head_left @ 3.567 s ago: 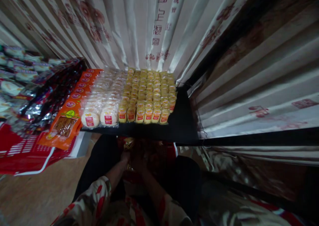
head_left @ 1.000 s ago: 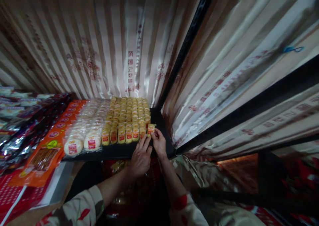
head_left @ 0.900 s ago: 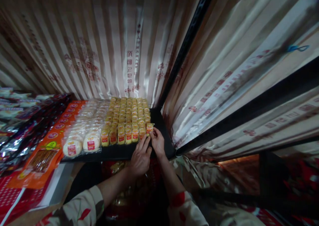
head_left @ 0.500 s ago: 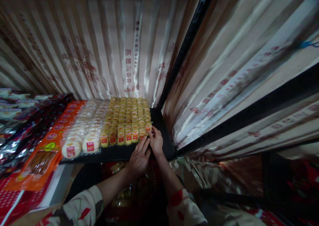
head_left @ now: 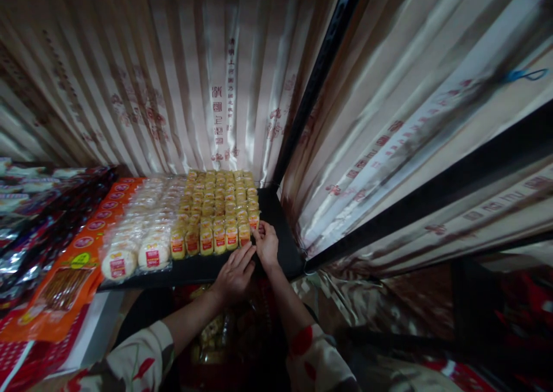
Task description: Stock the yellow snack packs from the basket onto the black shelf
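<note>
Packs (head_left: 219, 239) at my right grip (head_left: 266, 248): yellow, red labels on fronts. Round packets (head_left: 118, 263): creamy white, red label panels. Long pouch (head_left: 90, 225): bright orange, row of purplish round emblems, yellow-green oval. Shelf (head_left: 283, 219): plain black. Curtain (head_left: 181, 92): pale beige, reddish-brown flowers and characters. My sleeves (head_left: 138, 351): cream, red and dark patches. Basket (head_left: 49, 349): red. Packets at far left (head_left: 30, 225): dark, silver, white, perhaps some purple; blurred there.

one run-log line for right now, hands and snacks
left hand: beside front yellow packs; right hand: at rightmost front pack, grip unclear; surface: black shelf; left of yellow packs: white round packs, orange packaging
</note>
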A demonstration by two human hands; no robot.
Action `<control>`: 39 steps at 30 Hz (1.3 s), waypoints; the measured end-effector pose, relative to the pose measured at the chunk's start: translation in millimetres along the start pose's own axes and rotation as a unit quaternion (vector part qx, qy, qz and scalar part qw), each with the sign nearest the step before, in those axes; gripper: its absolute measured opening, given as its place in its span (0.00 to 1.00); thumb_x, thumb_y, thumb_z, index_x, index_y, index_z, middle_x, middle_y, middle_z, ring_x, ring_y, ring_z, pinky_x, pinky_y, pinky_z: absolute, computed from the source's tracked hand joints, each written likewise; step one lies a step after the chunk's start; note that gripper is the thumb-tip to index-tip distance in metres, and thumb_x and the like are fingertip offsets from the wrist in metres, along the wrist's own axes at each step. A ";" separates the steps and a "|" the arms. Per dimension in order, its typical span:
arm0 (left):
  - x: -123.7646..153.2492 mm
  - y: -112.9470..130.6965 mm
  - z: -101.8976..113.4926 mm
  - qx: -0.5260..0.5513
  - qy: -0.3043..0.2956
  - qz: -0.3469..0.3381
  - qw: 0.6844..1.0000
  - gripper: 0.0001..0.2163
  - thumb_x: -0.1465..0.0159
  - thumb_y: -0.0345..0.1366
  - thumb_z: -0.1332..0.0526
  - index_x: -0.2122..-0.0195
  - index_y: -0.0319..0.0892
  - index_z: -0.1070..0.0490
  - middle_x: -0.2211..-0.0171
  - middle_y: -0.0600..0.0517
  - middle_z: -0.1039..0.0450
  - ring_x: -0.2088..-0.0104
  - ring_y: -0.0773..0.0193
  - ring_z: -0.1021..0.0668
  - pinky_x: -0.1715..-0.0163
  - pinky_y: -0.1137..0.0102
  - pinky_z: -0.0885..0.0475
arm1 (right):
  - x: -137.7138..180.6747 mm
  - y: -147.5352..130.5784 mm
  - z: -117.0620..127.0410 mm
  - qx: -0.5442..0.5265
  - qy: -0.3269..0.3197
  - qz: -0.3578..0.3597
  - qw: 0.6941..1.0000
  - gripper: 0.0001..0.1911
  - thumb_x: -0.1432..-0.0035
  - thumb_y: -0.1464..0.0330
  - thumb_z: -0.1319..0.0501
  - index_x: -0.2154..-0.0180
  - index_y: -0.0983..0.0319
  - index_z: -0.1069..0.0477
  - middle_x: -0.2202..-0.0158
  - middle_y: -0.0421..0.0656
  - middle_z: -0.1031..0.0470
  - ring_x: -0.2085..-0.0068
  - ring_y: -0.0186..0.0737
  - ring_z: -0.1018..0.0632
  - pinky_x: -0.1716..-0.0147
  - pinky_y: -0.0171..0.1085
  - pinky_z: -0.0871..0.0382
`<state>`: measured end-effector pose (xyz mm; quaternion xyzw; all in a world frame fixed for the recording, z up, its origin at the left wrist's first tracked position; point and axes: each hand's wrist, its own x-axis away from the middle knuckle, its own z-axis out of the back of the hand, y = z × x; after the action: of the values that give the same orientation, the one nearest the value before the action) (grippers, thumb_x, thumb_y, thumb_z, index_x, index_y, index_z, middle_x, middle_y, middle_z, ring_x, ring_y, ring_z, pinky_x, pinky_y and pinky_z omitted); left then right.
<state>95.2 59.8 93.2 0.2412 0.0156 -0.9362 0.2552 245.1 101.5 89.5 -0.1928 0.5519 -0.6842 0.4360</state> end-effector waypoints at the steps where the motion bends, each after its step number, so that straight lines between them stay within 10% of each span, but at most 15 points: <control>1: -0.6 -2.2 0.1 -0.004 0.003 -0.003 1.000 0.12 0.38 0.27 0.51 0.57 0.36 0.30 0.41 0.40 0.39 0.38 0.50 0.41 0.46 0.55 0.35 | -0.1 0.0 -0.9 -0.002 0.003 -0.003 1.000 0.11 0.49 0.64 0.41 0.63 0.62 0.32 0.65 0.45 0.32 0.67 0.38 0.26 0.67 0.38 0.27; 39: -10.3 -12.9 15.9 0.036 0.024 0.006 0.999 0.19 0.39 0.39 0.47 0.48 0.38 0.32 0.41 0.47 0.38 0.38 0.53 0.43 0.38 0.55 0.49 | 2.1 -1.6 -2.0 -0.025 0.017 0.001 1.000 0.10 0.49 0.62 0.42 0.66 0.60 0.38 0.65 0.43 0.32 0.67 0.37 0.27 0.66 0.37 0.28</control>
<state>89.6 73.5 110.7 0.2725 -0.0135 -0.9286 0.2514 241.8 101.0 89.9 -0.1914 0.5764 -0.6726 0.4227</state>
